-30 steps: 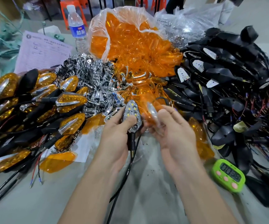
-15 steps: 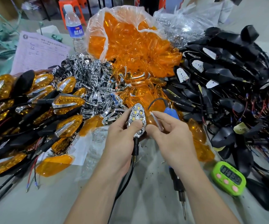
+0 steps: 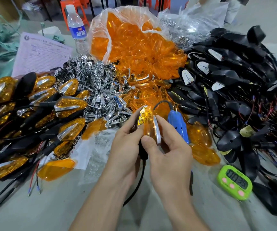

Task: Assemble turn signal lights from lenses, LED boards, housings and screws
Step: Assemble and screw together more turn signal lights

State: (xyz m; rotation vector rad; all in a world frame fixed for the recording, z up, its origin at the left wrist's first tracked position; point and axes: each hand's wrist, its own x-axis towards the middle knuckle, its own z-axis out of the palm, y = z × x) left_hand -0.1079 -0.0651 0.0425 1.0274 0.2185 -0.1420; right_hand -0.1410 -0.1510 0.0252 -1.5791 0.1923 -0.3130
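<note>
At the centre of the table we see the left hand [image 3: 126, 144] curled round the black plastic housing with its cable stem [image 3: 142, 153]. The right hand [image 3: 169, 155] pinches the amber transparent lens with a chrome strip [image 3: 149, 125] between thumb and forefinger. Its other fingers are loosely bent and hold nothing. The lens stands tilted against the housing, over the silver LED reflector [image 3: 141, 116]. We judge it is not yet fully seated, though its far edge is hidden.

Several things may go wrong, in our judgement. If the lens is pressed down while it sits crooked, its thin edge may crack, or the chrome strip may jump out. The pinch is only on the edges, so the smooth lens can slip and fall into the heap of loose amber lenses [image 3: 151, 67] at 12 o'clock. The black cable [image 3: 139, 185] hanging toward 6 o'clock can catch and pull the housing askew. The blue electric screwdriver [image 3: 177, 125] lies just beside the right hand at 3 o'clock, and a careless reach may push it away. We cannot make out any screws.
</note>
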